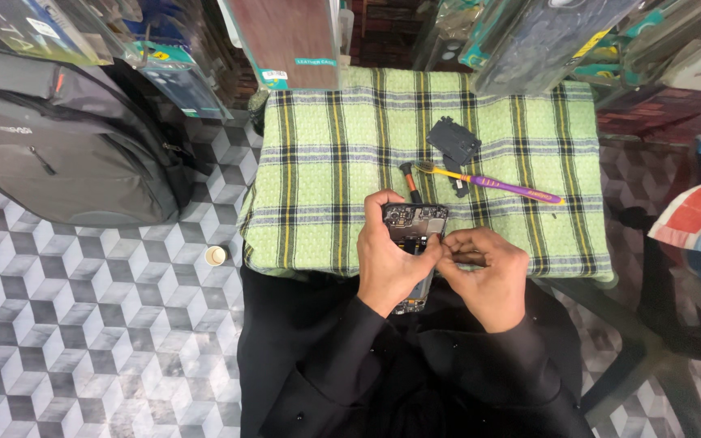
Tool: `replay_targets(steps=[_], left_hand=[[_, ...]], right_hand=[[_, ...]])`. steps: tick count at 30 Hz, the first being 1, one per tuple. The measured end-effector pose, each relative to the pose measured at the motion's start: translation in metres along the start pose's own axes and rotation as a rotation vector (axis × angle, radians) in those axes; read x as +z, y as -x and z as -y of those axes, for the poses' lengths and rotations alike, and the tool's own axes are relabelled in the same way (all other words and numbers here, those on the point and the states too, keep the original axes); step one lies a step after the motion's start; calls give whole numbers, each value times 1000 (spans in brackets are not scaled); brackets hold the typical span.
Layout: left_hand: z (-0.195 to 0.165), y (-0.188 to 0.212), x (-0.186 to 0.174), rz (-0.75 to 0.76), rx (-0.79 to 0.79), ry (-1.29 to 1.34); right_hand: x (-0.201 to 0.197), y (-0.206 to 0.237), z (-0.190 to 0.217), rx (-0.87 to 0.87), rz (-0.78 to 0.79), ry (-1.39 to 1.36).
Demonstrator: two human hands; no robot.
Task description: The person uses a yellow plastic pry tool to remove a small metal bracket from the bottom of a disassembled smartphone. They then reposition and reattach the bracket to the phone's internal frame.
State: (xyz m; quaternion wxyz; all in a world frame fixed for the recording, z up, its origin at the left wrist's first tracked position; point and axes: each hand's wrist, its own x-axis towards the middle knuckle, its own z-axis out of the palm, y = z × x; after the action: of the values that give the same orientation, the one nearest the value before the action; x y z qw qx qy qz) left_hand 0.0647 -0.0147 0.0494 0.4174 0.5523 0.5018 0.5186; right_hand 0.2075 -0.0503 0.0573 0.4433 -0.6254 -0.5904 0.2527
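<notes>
over the plaid cloth [326, 162], the left hand [387, 259] cradles an opened phone [413, 223] while the right hand [484, 272] holds a pinched grip at its edge.

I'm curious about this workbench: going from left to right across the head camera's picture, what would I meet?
Grey backpack → small pale cap on the floor → left hand holding an opened phone → right hand → purple toothbrush handle.

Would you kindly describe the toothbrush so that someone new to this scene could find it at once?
Look at the green checked cloth spread over the table. To the right of its middle, just beyond the opened phone held in the left hand, lies the toothbrush. It is the only long thin thing there, with a purple and yellow handle, beside a flat black part.
</notes>
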Motion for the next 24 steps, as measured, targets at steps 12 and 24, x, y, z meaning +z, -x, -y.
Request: replay_targets(steps=[12,24], left_hand=[[1,-1,-1,35,-46,25],[3,1,-2,34,-11,39]], right_hand=[[-4,-2,-6,41,61,-38],[-2,-6,-41,404,200,-541]])
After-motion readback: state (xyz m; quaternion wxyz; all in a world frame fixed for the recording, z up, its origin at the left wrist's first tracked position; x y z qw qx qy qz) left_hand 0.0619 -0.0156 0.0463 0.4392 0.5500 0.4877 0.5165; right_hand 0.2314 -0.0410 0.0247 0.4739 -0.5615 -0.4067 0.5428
